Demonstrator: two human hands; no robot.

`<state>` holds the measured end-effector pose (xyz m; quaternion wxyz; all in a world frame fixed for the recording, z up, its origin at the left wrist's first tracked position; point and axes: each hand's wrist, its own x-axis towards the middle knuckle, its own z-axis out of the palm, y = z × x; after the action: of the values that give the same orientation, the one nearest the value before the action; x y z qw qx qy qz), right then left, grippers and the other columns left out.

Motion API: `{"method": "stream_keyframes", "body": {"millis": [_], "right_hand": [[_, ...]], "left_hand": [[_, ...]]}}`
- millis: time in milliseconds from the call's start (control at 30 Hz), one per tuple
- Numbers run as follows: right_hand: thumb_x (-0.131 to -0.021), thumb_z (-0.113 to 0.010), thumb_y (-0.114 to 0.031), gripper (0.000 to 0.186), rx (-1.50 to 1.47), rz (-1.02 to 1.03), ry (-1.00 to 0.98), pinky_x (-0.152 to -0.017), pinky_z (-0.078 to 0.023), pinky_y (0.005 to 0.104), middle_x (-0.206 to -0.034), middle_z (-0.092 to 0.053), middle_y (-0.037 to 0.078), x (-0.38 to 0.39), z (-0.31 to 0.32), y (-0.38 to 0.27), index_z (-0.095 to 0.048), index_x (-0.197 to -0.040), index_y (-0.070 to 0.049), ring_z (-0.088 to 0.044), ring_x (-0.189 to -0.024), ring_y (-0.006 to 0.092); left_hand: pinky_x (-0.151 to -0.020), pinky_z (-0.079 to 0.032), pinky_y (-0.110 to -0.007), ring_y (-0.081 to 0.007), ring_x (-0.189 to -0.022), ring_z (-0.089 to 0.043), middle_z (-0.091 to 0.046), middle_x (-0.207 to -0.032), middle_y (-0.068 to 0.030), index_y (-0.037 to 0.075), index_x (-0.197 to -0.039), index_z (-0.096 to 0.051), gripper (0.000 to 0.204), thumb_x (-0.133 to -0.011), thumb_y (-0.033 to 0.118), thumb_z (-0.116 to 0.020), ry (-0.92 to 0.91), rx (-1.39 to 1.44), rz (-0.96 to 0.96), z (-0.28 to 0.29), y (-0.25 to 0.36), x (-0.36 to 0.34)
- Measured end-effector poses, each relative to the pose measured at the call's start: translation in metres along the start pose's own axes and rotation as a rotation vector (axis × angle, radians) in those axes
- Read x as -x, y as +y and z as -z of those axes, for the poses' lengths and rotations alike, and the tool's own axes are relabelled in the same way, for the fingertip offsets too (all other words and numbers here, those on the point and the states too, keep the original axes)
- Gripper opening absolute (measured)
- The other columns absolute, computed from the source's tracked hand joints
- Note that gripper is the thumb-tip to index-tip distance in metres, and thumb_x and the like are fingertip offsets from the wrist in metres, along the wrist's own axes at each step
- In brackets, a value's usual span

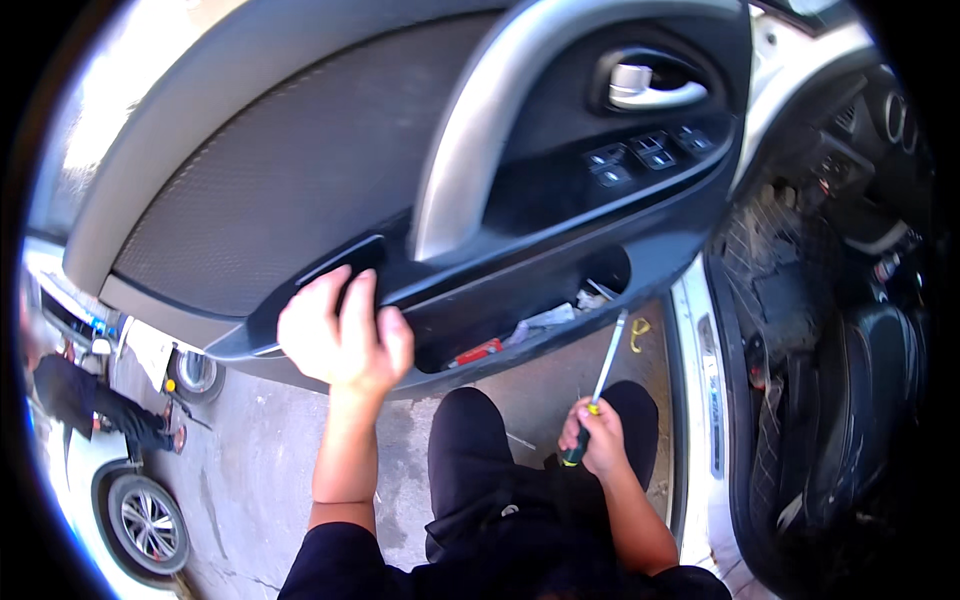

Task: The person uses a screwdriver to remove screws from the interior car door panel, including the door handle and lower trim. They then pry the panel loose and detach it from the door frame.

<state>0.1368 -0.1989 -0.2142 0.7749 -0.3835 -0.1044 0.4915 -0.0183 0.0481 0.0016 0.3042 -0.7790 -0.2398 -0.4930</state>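
My left hand point(347, 335) has bent fingers hooked on a recess in the lower left of the black door panel point(260, 210). My right hand point(595, 435) holds a screwdriver point(608, 362) with a green and yellow handle, its shaft angled up toward the pocket's rim. Above are the silver pull handle point(460, 140), the inner door release point(650, 92) and window switches point(635, 155). The door pocket point(425, 340) holds a red object point(478, 350) and some pale items. A yellow loop point(638, 332) shows beside the screwdriver's shaft.
The white door sill point(698, 380) and dark car interior point(820, 400) are at right, with a seat and floor mat. Concrete floor point(230, 470) lies below. At left, another person in dark trousers point(130, 425) is beside a white car with a wheel point(148, 525).
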Motion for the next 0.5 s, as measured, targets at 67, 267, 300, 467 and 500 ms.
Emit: {"method": "stream_keyframes", "body": {"millis": [67, 267, 300, 467, 500], "right_hand": [[-0.100, -0.053, -0.020, 0.017, -0.095, 0.087, -0.003, -0.060, -0.050, 0.0379, -0.070, -0.051, 0.006, -0.008, -0.001, 0.001, -0.049, -0.090, -0.007, -0.053, -0.059, 0.0186], [-0.108, -0.046, -0.032, 0.038, -0.334, 0.233, 0.489, -0.074, -0.045, 0.0384, -0.071, -0.045, 0.005, -0.039, 0.007, 0.053, -0.042, -0.077, -0.011, -0.047, -0.070, 0.0206], [-0.108, -0.046, -0.031, 0.038, -0.329, 0.184, 0.544, -0.074, -0.046, 0.0372, -0.071, -0.046, 0.004, -0.045, 0.011, 0.071, -0.042, -0.077, -0.011, -0.047, -0.069, 0.0192], [-0.102, -0.051, -0.023, 0.026, -0.081, 0.027, 0.796, -0.061, -0.047, 0.0376, -0.071, -0.048, 0.004, -0.101, 0.075, 0.179, -0.050, -0.080, -0.010, -0.048, -0.061, 0.0175], [-0.101, -0.052, -0.022, 0.021, 0.041, -0.120, 0.826, -0.063, -0.048, 0.0383, -0.076, -0.052, 0.005, -0.114, 0.096, 0.207, -0.055, -0.087, -0.007, -0.052, -0.065, 0.0188]], "left_hand": [[-0.092, -0.044, -0.044, -0.0265, -0.098, -0.062, -0.067, -0.111, -0.0079, 0.009, -0.107, -0.075, 0.041, -0.083, 0.037, -0.056, -0.073, -0.041, -0.022, 0.000, -0.004, 0.002], [-0.085, -0.045, -0.039, -0.0219, -0.086, -0.064, -0.069, -0.098, -0.0046, 0.009, -0.103, -0.075, 0.037, -0.082, 0.034, -0.060, 0.018, 0.012, -0.012, -0.006, -0.007, 0.005], [-0.085, -0.045, -0.038, -0.0219, -0.086, -0.064, -0.069, -0.098, -0.0048, 0.009, -0.103, -0.075, 0.036, -0.081, 0.033, -0.060, 0.015, 0.015, -0.012, -0.005, -0.009, 0.005], [-0.087, -0.046, -0.039, -0.0267, -0.090, -0.065, -0.069, -0.099, -0.0115, 0.001, -0.106, -0.071, 0.035, -0.079, 0.022, -0.065, -0.050, 0.127, 0.028, 0.005, -0.009, -0.001], [-0.087, -0.046, -0.039, -0.0276, -0.091, -0.065, -0.070, -0.100, -0.0122, 0.001, -0.107, -0.070, 0.034, -0.081, 0.022, -0.063, -0.073, 0.141, 0.027, 0.007, -0.009, -0.005]]}}
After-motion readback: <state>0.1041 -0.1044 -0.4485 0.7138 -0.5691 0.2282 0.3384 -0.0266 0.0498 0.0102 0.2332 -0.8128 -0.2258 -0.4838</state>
